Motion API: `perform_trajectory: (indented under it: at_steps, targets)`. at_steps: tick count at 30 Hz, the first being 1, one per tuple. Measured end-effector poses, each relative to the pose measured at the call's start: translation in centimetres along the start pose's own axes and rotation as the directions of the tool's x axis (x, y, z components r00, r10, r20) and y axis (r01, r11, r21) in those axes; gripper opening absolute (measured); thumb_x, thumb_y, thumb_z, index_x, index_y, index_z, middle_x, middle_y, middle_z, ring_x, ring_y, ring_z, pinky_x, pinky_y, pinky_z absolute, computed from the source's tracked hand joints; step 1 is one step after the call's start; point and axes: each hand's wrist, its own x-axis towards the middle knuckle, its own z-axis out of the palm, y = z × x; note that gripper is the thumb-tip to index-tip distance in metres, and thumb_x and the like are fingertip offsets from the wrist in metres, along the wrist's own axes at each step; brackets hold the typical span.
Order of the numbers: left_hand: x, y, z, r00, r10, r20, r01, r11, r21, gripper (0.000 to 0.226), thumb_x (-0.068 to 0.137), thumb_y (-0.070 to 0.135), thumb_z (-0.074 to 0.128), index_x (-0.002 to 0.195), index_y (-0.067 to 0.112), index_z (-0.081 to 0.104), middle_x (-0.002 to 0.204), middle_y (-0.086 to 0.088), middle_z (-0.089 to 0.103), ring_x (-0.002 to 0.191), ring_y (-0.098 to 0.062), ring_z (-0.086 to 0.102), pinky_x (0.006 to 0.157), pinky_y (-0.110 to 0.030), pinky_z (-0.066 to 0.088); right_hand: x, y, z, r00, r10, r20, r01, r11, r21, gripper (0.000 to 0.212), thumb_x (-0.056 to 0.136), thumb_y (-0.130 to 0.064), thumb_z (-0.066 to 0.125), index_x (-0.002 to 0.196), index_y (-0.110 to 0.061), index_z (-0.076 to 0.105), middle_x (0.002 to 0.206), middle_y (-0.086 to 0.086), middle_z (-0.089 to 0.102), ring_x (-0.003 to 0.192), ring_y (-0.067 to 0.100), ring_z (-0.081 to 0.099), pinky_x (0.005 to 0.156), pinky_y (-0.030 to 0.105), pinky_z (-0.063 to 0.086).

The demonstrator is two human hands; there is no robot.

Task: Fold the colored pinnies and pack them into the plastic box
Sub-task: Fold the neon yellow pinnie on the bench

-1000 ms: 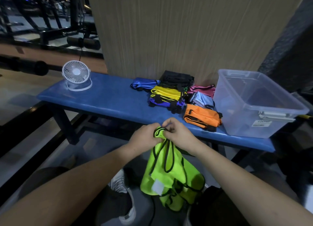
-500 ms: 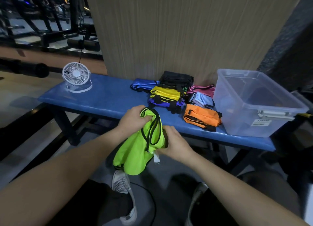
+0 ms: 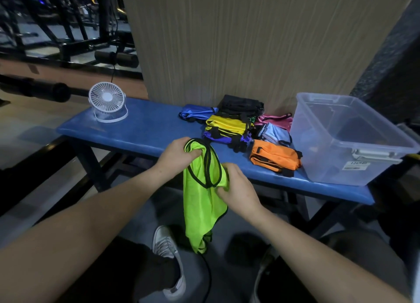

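Neon-green pinny (image 3: 202, 202) (black-trimmed) hanging limp, left hand (image 3: 176, 154) gripping its top, right hand (image 3: 238, 189) clutching its side

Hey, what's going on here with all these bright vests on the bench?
A person is sorting sports pinnies. Both hands hold a lime-green pinny in front of the blue bench: the left hand grips its top edge, the right hand grips it lower down, and the rest hangs toward the floor, not yet folded. Several folded pinnies lie on the bench, among them an orange one and a yellow one. The clear plastic box beside them looks empty. A small white fan stands at the far end.
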Motion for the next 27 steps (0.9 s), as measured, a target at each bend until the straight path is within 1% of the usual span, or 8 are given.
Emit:
perform_trajectory:
  at_steps: [5,8,12,15,18,20,23,27]
  targets:
    - [-0.4,-2.0,0.4,0.998,-0.018,0.063,0.013,0.997,0.074,0.020,0.089,0.032,0.070,0.100,0.016,0.066,0.096,0.002,0.071,0.094,-0.020,0.067,0.087,-0.037,0.053,0.5,0.0,-1.7,0.988,0.012,-0.152,-0.010,1.000,0.012,0.010,0.090,-0.010,0.057,0.100,-0.011,0.061,0.077,0.004,0.062,0.075,0.028,0.057,0.066,0.039,0.046]
    - [-1.4,-3.4,1.5,0.990,-0.047,0.135,0.027,0.989,0.143,0.029,0.088,0.032,0.072,0.111,0.017,0.063,0.107,0.002,0.070,0.102,-0.019,0.065,0.093,-0.038,0.051,1.1,-0.1,-2.4,0.976,0.028,-0.217,-0.015,0.998,0.061,0.012,0.095,-0.012,0.054,0.085,-0.009,0.061,0.059,0.000,0.049,0.059,0.023,0.047,0.058,0.039,0.037]
    - [-3.0,-3.7,3.5,0.993,0.102,0.062,-0.111,0.980,0.164,0.033,0.084,0.019,0.072,0.113,0.017,0.057,0.111,0.001,0.055,0.107,-0.019,0.054,0.101,-0.040,0.044,1.9,-1.0,-3.2,0.983,0.046,-0.180,-0.018,0.988,0.152,0.014,0.095,-0.009,0.054,0.089,-0.016,0.065,0.069,0.005,0.062,0.063,0.021,0.055,0.062,0.035,0.039]
    - [-4.2,-1.8,3.8,0.986,0.161,-0.030,-0.161,0.987,0.006,0.012,0.088,0.020,0.067,0.089,0.023,0.055,0.078,-0.004,0.055,0.071,-0.012,0.050,0.073,-0.041,0.047,1.9,-1.6,-3.3,0.987,0.042,-0.157,-0.013,0.984,0.178,0.017,0.094,-0.007,0.054,0.089,-0.019,0.066,0.074,0.001,0.065,0.069,0.019,0.057,0.068,0.034,0.041]
    - [-5.4,0.4,3.9,0.984,0.165,0.071,-0.153,0.977,-0.152,0.022,0.092,0.029,0.066,0.075,0.019,0.057,0.058,-0.001,0.051,0.053,-0.011,0.046,0.055,-0.037,0.041,2.2,-2.0,-3.4,0.989,0.085,-0.119,-0.059,0.976,0.209,0.015,0.091,-0.008,0.054,0.083,-0.013,0.065,0.074,0.004,0.065,0.071,0.020,0.058,0.069,0.037,0.044]
    - [-5.8,1.0,4.1,0.977,0.132,0.168,-0.095,0.973,-0.211,0.019,0.089,0.033,0.070,0.082,0.018,0.061,0.064,0.002,0.059,0.054,-0.015,0.058,0.053,-0.030,0.042,2.3,-2.4,-3.5,0.991,0.108,-0.072,-0.090,0.970,0.227,0.013,0.089,-0.011,0.054,0.079,-0.012,0.063,0.072,0.008,0.065,0.071,0.024,0.060,0.069,0.042,0.047]
    - [-5.8,1.5,4.2,0.958,0.100,0.268,-0.028,0.964,-0.263,0.037,0.077,0.044,0.071,0.102,0.018,0.062,0.089,0.000,0.068,0.067,-0.017,0.069,0.056,-0.029,0.052,2.2,-3.2,-3.7,0.989,0.149,-0.023,-0.135,0.943,0.303,0.011,0.090,-0.017,0.055,0.080,-0.018,0.061,0.077,0.005,0.069,0.075,0.023,0.064,0.068,0.041,0.050]
    - [-5.6,2.3,4.5,0.954,0.098,0.285,0.021,0.922,-0.387,0.028,0.088,0.012,0.074,0.111,0.013,0.058,0.099,-0.004,0.060,0.063,-0.003,0.059,0.066,-0.028,0.054,2.1,-4.2,-4.6,0.984,0.180,0.020,-0.172,0.895,0.411,0.013,0.094,-0.017,0.056,0.081,-0.021,0.056,0.072,-0.007,0.065,0.058,0.000,0.054,0.055,0.023,0.040]
